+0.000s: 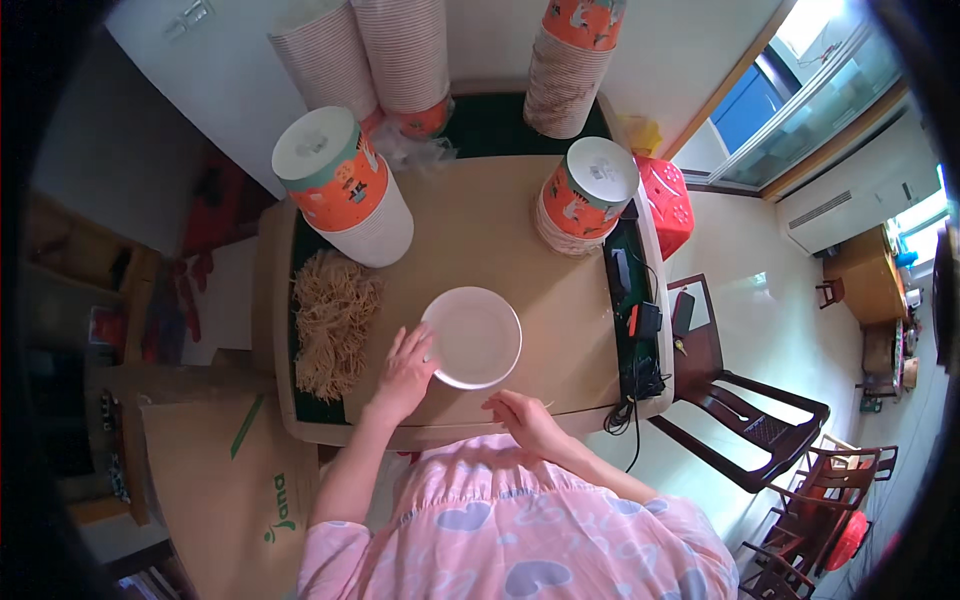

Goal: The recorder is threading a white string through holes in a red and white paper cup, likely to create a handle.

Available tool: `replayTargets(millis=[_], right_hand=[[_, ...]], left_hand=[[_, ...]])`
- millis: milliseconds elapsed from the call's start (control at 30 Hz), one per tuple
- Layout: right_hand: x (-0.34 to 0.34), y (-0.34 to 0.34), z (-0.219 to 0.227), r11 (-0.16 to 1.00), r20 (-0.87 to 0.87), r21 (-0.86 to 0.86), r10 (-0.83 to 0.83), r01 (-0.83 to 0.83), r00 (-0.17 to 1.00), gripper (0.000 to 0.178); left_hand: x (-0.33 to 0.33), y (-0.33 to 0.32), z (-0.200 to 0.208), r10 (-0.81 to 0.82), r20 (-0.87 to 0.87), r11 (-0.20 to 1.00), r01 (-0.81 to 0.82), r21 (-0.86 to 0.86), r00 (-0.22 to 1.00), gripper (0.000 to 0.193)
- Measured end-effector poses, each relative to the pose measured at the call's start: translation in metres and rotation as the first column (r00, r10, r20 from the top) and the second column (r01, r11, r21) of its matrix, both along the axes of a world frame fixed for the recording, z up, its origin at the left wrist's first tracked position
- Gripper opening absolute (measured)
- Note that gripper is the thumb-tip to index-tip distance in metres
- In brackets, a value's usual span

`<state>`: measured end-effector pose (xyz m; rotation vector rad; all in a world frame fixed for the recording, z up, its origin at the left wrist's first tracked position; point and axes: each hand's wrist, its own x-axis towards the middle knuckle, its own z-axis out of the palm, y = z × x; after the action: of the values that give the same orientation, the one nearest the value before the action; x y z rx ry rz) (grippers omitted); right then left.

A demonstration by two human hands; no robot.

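Observation:
A white round paper tub stands near the front of the table, its open mouth facing up. My left hand rests against the tub's left rim, fingers stretched out along it. Close to the tub's lower right, my right hand is closed with the fingers curled in. A thin pale bit shows beside its knuckles, and what the fingers hold is too small to make out. To the left lies a tangled heap of tan cords.
Nested orange-and-white tubs form a left stack and a right stack; taller stacks stand behind. Black cables and small devices line the table's right edge. A cardboard box is at lower left, a dark wooden chair at right.

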<state>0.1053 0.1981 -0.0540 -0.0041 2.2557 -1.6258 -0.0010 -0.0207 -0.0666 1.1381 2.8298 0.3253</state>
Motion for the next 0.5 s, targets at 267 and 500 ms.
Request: replayTargets(millis=[267, 500], right_hand=[[-0.023, 0.008, 0.019, 0.991, -0.130, -0.097, -0.103, 0.091, 0.986, 0.016], [-0.033, -0.009, 0.019, 0.989, -0.157, -0.080, -0.132, 0.121, 0.979, 0.017]], left_hand=[[0.012, 0.024, 0.050, 0.159, 0.234, 0.913, -0.233, 0.336, 0.959, 0.007], [0.045, 0.026, 0.042, 0.203, 0.775, 0.513, -0.739, 0.436, 0.598, 0.015]])
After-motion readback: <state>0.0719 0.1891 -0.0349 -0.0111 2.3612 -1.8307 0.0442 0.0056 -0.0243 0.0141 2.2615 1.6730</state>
